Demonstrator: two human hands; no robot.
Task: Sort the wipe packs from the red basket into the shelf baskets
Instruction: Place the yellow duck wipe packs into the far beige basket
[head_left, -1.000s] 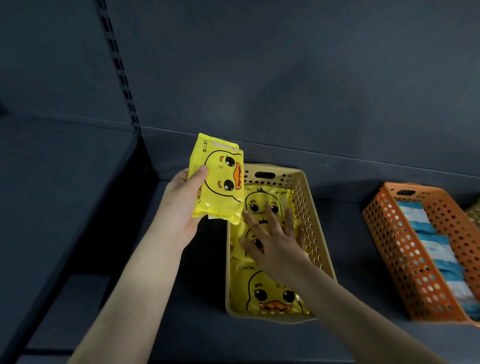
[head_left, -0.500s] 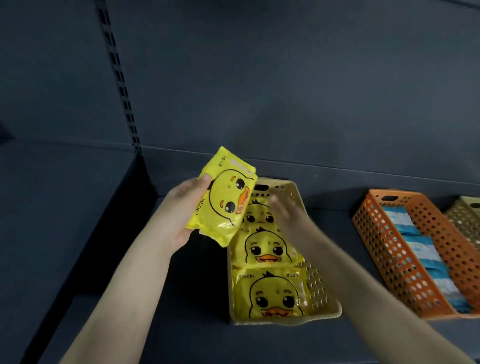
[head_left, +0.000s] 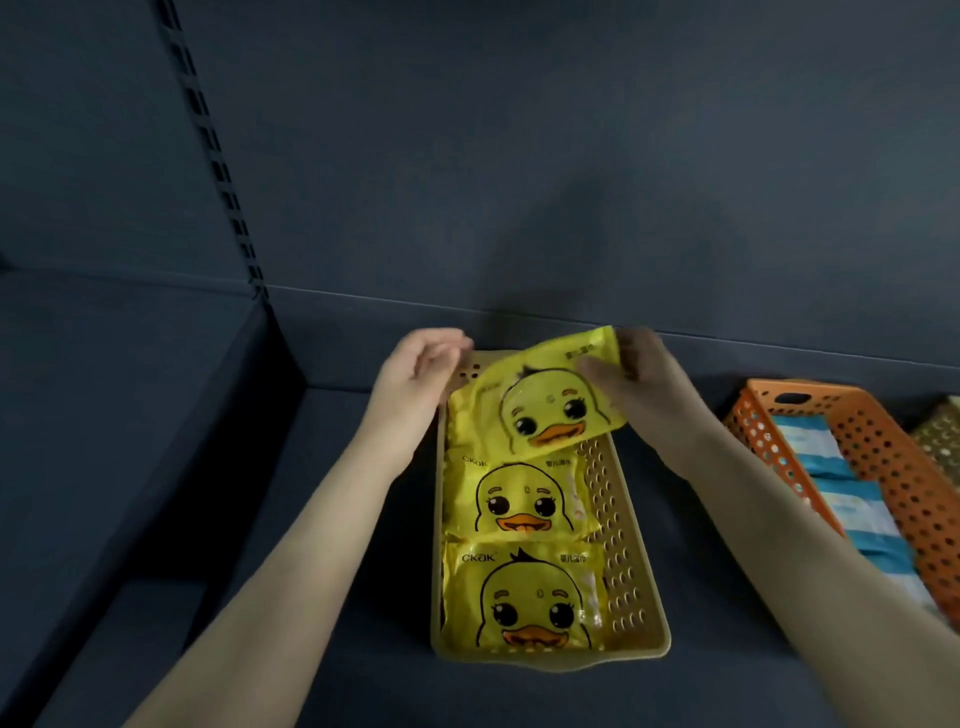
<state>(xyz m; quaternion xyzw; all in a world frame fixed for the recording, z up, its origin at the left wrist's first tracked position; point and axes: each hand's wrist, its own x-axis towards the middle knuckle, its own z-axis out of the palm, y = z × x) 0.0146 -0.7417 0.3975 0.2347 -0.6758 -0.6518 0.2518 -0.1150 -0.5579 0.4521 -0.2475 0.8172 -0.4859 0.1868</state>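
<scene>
- Duck wipe pack (head_left: 540, 400) is tilted over the far end of the tan basket (head_left: 631, 603), above two more duck packs (head_left: 522, 551) lying inside.
- Right hand (head_left: 631, 371) pinches its top right corner.
- Left hand (head_left: 415, 379), fingers loosely curled and empty, is at the basket's far left corner.
- Orange basket (head_left: 878, 447) sits to the right.

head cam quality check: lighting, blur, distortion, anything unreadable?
Head view: dim, flat light on the dark shelf; right hand motion-blurred and in shadow, left hand brighter, slightly soft; lifted duck pack smeared at its top edge, print still readable on the packs lying in the yellow basket; wide-angle bend shows in the slotted upright; orange basket cut off at right.
</scene>
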